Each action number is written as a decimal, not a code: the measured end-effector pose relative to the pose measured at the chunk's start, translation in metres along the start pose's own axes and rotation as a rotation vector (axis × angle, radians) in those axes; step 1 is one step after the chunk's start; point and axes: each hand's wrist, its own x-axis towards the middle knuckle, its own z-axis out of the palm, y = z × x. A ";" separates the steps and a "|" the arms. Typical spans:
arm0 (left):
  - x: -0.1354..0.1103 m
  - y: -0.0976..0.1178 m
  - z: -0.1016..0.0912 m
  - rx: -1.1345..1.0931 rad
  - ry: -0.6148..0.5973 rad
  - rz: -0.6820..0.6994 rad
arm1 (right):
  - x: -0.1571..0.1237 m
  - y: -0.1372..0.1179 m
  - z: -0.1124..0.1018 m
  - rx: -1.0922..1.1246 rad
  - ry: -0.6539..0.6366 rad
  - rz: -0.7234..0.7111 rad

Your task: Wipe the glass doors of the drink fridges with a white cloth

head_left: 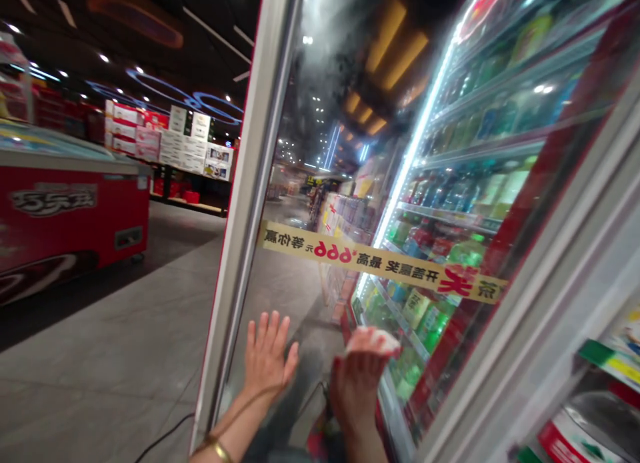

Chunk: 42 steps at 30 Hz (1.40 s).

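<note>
An open glass cooler door point(320, 149) with a pale metal frame point(245, 203) stands in front of me, fogged near the top. A yellow sticker strip point(380, 263) runs across the glass. My left hand point(267, 356), gold bracelet at the wrist, lies flat against the glass low down with fingers spread. My right hand point(357, 383) is beside it, fingers closed over a white cloth point(373, 341) that is pressed to the glass. Through the pane I see lit shelves of bottled drinks point(450, 249).
A red chest freezer point(65, 209) stands on the left across a grey tiled floor point(115, 356). Stacked cartons point(170, 143) line the back. A dark cable point(160, 439) lies on the floor by the door frame. Cooler shelves with price tags point(605, 363) are at my right.
</note>
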 end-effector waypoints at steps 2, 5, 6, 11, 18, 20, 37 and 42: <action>-0.004 -0.001 0.003 0.026 -0.029 -0.044 | 0.007 -0.018 0.001 0.014 -0.041 -0.318; -0.010 0.002 0.005 0.017 -0.120 -0.141 | 0.055 -0.009 -0.015 -0.072 -0.043 -0.409; -0.012 0.003 0.006 -0.013 -0.138 -0.173 | 0.079 -0.003 -0.022 -0.111 -0.013 -0.299; -0.025 0.008 0.012 -0.163 -0.094 -0.274 | 0.166 -0.020 -0.028 -0.107 -0.010 -0.163; -0.044 -0.002 0.016 -0.197 -0.025 -0.239 | 0.194 -0.061 -0.028 0.189 -0.419 -0.966; -0.044 -0.006 0.013 -0.214 -0.032 -0.218 | 0.236 -0.062 -0.042 0.129 -0.259 -0.775; 0.026 -0.018 -0.011 0.058 -0.072 0.064 | 0.080 -0.019 -0.033 -0.057 0.137 -0.289; 0.104 -0.016 -0.005 0.098 -0.034 -0.089 | 0.020 0.058 -0.029 -0.240 0.327 0.371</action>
